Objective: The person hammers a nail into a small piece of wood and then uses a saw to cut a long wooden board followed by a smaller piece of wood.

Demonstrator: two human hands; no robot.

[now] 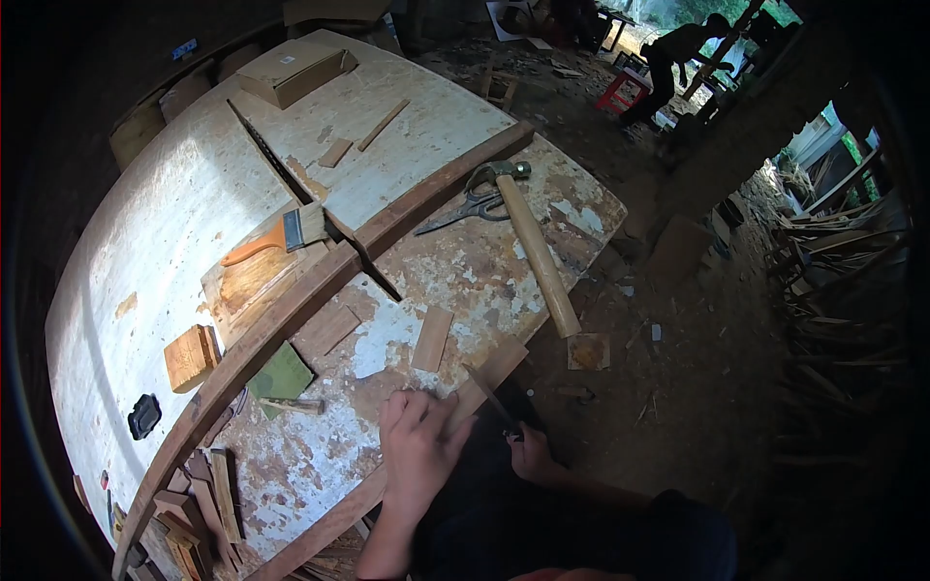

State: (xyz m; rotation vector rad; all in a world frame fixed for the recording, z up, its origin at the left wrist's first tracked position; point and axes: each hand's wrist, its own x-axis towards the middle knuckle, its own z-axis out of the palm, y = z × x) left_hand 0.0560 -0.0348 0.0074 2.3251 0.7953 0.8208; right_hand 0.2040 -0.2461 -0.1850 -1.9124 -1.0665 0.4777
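Note:
At the near edge of the workbench (pixel 300 465), my left hand (pixel 417 445) presses a wooden strip (pixel 504 362) down with curled fingers. The strip's far end juts past my fingertips. My right hand (pixel 531 453) is closed round the handle of a narrow-bladed hand tool (pixel 491 397), just off the bench edge. Its thin blade lies across the strip, ahead of my left fingers; whether it is a saw or a file I cannot tell. Just beyond my left hand lies a small flat wood piece (pixel 432 339).
A long wooden rail (pixel 291 308) crosses the bench. Near it lie a hammer (pixel 533 247), scissors (pixel 470 211), a paintbrush (pixel 271 240), a wood block (pixel 192 358) and green sandpaper (pixel 281 378). A cardboard box (pixel 295 73) stands at the back. Another person (pixel 673 63) bends over far off.

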